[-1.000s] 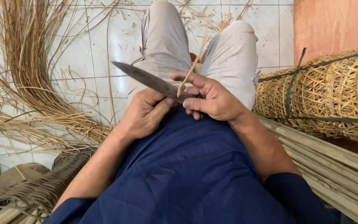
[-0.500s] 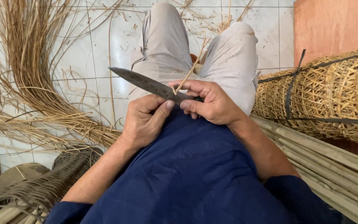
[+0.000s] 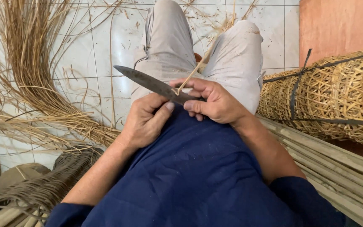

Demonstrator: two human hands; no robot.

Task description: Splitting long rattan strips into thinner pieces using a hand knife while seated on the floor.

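Knife (image 3: 154, 85) | gripped by right hand (image 3: 215, 103), blade angled left | left hand (image 3: 145, 122) pinches thin strip (image 3: 194, 71) against edge, likely for shaving | woven baskets (image 3: 337, 96) right of hands

A loose dark navy-blue cloth shirt (image 3: 194, 176) covers the torso below the fingers, its long sleeves pushed back past the elbows, leaving both forearms bare. Beyond the fingertips, pale grey-beige cloth trousers (image 3: 169, 46) cover both legs, flecked with what look like bits of fibre. The left hand (image 3: 145, 120) and right hand (image 3: 215, 103) wear no gloves.
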